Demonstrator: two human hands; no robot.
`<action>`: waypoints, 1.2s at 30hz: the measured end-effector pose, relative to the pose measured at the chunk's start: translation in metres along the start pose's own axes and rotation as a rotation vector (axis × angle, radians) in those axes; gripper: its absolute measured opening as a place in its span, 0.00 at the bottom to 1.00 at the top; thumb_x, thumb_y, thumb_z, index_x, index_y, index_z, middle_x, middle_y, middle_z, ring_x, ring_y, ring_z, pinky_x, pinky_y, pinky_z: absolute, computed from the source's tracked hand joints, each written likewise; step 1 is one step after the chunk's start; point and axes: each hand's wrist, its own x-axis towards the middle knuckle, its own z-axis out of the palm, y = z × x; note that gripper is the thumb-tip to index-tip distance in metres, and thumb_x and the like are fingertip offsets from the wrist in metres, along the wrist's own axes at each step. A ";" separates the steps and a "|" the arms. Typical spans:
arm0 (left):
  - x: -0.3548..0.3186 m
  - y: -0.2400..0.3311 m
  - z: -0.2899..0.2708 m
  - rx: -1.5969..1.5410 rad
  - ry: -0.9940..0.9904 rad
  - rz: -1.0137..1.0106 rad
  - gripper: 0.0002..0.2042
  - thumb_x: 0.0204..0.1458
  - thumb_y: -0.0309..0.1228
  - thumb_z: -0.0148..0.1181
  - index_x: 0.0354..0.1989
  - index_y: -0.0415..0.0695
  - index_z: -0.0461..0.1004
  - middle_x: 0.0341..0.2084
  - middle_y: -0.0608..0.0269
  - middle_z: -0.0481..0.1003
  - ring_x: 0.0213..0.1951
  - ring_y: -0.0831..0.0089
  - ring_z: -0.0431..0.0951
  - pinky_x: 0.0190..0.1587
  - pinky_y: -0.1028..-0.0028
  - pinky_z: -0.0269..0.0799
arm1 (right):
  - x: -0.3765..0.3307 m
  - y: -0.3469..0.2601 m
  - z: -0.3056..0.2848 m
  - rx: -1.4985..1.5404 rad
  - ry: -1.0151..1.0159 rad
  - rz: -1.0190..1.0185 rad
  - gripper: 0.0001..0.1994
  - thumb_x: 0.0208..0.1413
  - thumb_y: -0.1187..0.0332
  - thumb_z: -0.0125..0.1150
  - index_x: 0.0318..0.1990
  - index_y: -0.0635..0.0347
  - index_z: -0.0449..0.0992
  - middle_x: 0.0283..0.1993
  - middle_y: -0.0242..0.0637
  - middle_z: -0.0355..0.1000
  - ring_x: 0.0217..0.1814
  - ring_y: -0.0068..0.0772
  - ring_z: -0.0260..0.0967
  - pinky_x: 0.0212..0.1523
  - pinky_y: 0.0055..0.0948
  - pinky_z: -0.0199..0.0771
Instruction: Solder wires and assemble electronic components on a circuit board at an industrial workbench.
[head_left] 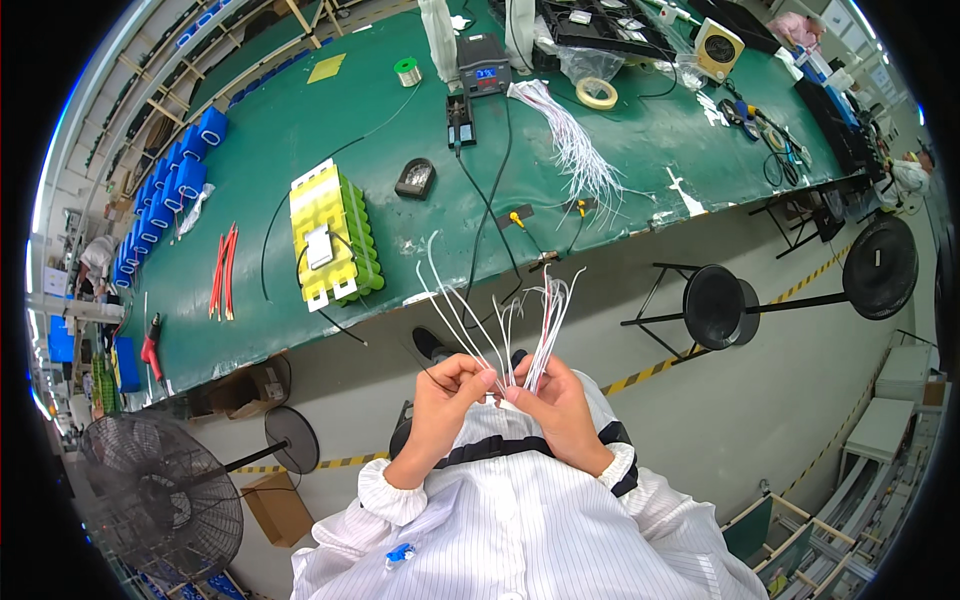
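Note:
A bunch of thin white wires (545, 330), with a few reddish ones among them, fans upward from between my hands in front of my chest. My left hand (447, 405) pinches several separate white strands between thumb and fingers. Closed around the thicker part of the bunch is my right hand (558, 408). A small white piece at the wires' lower end shows between the two thumbs, partly covered. On the bench beyond lies a yellow-green battery pack (335, 235) of round cells, with a white patch and black leads on top.
The green bench (440, 270) holds a soldering station (483, 66), a solder spool (407, 71), a bundle of white wires (570, 135), a tape roll (597, 94), red wires (224, 272) and blue cases (165, 200). A fan (160, 495) stands left, stools (715, 305) right.

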 end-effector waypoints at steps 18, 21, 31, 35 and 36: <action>0.007 0.002 0.005 -0.014 0.066 0.049 0.04 0.53 0.23 0.61 0.31 0.36 0.73 0.15 0.71 0.69 0.21 0.85 0.71 0.30 0.83 0.69 | 0.006 -0.003 0.000 0.003 0.045 0.034 0.13 0.52 0.81 0.61 0.43 0.64 0.66 0.42 0.37 0.71 0.43 0.24 0.72 0.44 0.25 0.78; 0.007 0.002 0.006 0.042 0.088 0.092 0.04 0.52 0.22 0.62 0.33 0.35 0.75 0.13 0.75 0.63 0.19 0.87 0.67 0.27 0.83 0.68 | 0.007 0.000 -0.001 -0.013 0.038 0.003 0.13 0.52 0.81 0.61 0.43 0.64 0.66 0.42 0.37 0.70 0.44 0.24 0.71 0.45 0.25 0.77; 0.003 0.004 0.003 0.409 0.136 0.293 0.07 0.47 0.21 0.64 0.36 0.38 0.81 0.14 0.74 0.63 0.18 0.88 0.60 0.21 0.83 0.55 | 0.008 0.003 -0.001 -0.068 -0.008 -0.002 0.12 0.52 0.82 0.60 0.44 0.67 0.70 0.44 0.38 0.72 0.46 0.23 0.71 0.45 0.24 0.77; 0.008 0.001 -0.004 0.486 0.112 0.268 0.07 0.47 0.23 0.65 0.35 0.37 0.81 0.15 0.73 0.65 0.18 0.87 0.59 0.21 0.82 0.53 | 0.007 0.001 0.004 -0.111 0.011 -0.046 0.12 0.52 0.82 0.61 0.44 0.67 0.70 0.44 0.37 0.72 0.46 0.23 0.71 0.45 0.24 0.77; 0.008 0.000 -0.003 0.485 0.113 0.267 0.07 0.47 0.23 0.65 0.35 0.37 0.81 0.15 0.73 0.65 0.18 0.87 0.59 0.21 0.82 0.53 | 0.006 0.001 0.004 -0.139 0.017 -0.062 0.12 0.51 0.82 0.61 0.44 0.67 0.70 0.44 0.36 0.72 0.46 0.23 0.71 0.45 0.24 0.77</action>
